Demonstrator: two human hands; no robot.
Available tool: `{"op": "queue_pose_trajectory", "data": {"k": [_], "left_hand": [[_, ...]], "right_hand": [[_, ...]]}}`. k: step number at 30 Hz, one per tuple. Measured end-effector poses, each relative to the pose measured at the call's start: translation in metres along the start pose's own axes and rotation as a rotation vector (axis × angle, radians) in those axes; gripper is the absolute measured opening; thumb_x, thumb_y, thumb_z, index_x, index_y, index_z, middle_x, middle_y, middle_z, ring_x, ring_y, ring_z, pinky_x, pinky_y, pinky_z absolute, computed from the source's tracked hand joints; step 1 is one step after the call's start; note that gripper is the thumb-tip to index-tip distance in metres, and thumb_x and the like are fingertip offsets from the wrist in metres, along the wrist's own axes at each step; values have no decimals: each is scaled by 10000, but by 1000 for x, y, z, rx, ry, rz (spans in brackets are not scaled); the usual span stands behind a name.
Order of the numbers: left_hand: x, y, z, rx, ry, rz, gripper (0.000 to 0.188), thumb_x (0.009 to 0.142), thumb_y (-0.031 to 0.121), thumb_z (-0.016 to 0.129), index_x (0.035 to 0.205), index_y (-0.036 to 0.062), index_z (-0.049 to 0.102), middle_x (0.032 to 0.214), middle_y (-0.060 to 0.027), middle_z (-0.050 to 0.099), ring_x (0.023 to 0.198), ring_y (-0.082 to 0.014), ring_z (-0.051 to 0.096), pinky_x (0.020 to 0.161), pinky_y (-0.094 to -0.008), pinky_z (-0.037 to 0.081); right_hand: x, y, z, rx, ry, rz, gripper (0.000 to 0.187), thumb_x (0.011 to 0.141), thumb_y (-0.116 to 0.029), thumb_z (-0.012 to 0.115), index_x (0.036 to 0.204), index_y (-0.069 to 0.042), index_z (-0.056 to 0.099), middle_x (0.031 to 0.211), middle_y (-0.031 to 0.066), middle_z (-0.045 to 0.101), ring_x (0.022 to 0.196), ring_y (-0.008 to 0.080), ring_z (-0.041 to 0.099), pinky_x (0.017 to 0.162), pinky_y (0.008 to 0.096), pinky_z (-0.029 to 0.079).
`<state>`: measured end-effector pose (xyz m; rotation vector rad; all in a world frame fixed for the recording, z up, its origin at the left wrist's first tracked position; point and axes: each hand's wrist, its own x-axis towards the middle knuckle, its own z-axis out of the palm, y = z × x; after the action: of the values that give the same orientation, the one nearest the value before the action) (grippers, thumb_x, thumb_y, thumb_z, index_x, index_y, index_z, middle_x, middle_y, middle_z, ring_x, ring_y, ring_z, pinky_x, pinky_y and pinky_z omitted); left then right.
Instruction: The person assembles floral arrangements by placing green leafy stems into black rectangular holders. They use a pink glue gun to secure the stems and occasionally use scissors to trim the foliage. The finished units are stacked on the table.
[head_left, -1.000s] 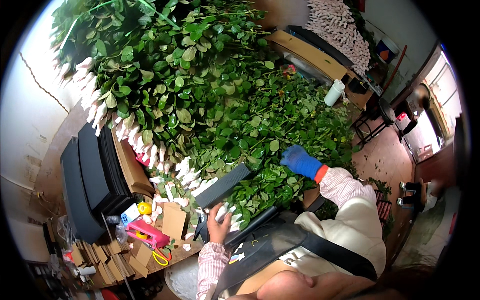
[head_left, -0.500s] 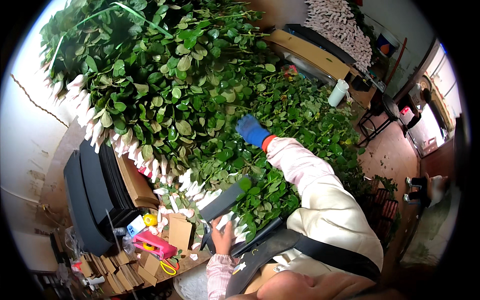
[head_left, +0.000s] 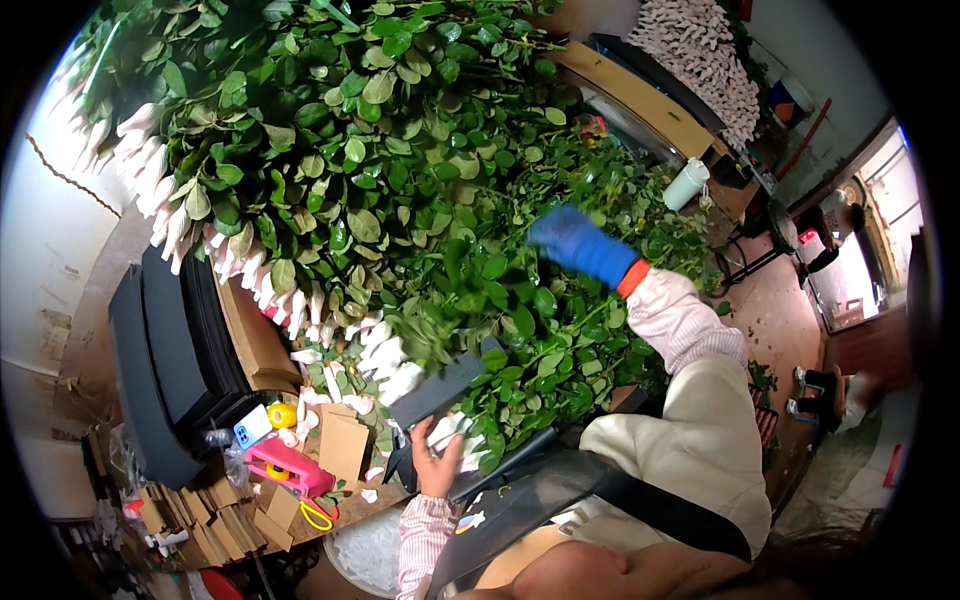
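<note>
My left hand [head_left: 437, 462], bare, is at the lower middle. Its fingers are apart and lie against the white-sleeved flower heads [head_left: 462, 434] and the lower end of a dark grey board [head_left: 442, 385]. Leafy stems [head_left: 545, 365] of that bunch stretch up and right from the heads. My right hand [head_left: 578, 246], in a blue glove with an orange cuff, is over the spread of green stems. Motion smears its fingers, so any stem in them cannot be made out.
A tall heap of leafy stems [head_left: 330, 150] with white-sleeved heads fills the upper left. Dark boards [head_left: 175, 340] stand at left, near a pink tape dispenser [head_left: 290, 468], a phone [head_left: 252, 426] and cardboard pieces [head_left: 342, 445]. A pale bottle [head_left: 686, 184] is at far right.
My right hand has moved right across the leaves. My left hand stays at the sleeved heads beside the board. The whole view has shifted slightly.
</note>
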<state>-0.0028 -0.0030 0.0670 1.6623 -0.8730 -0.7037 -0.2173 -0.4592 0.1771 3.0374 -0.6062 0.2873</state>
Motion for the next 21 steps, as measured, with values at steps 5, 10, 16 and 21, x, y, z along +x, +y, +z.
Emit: {"op": "queue_pose_trajectory", "data": {"k": [5, 10, 16, 21], "left_hand": [[6, 9, 5, 103, 21, -48, 320, 947, 93, 740, 1256, 31, 686, 1158, -119, 677, 1055, -217, 659, 885, -348, 538], [5, 11, 7, 153, 5, 32, 492, 869, 105, 832, 1312, 36, 630, 1193, -153, 643, 1057, -255, 680, 882, -350, 580], [6, -3, 8, 207, -34, 0, 510, 852, 103, 845, 1290, 5, 603, 1205, -139, 622, 1048, -238, 657, 898, -346, 570], [5, -7, 8, 209, -47, 11, 523, 869, 66, 822, 1322, 2, 569, 1226, -111, 592, 1080, -195, 621, 904, -322, 566]], "right_hand": [[-27, -41, 36, -225, -602, 56, 292, 940, -198, 711, 1231, -188, 702, 1179, 62, 725, 1109, 303, 699, 887, 465, 571], [57, -33, -1, -219, -765, 359, 513, 907, -169, 732, 1402, -195, 600, 1381, 101, 617, 1203, 293, 654, 983, 447, 532], [107, -44, 80, -337, 2, -65, 514, 825, -208, 794, 1316, -180, 644, 1198, 91, 701, 1135, 292, 678, 975, 435, 527], [117, -39, 70, -107, -482, 94, 361, 823, -203, 788, 1172, -164, 704, 1082, 79, 734, 1188, 267, 653, 988, 424, 524]]}}
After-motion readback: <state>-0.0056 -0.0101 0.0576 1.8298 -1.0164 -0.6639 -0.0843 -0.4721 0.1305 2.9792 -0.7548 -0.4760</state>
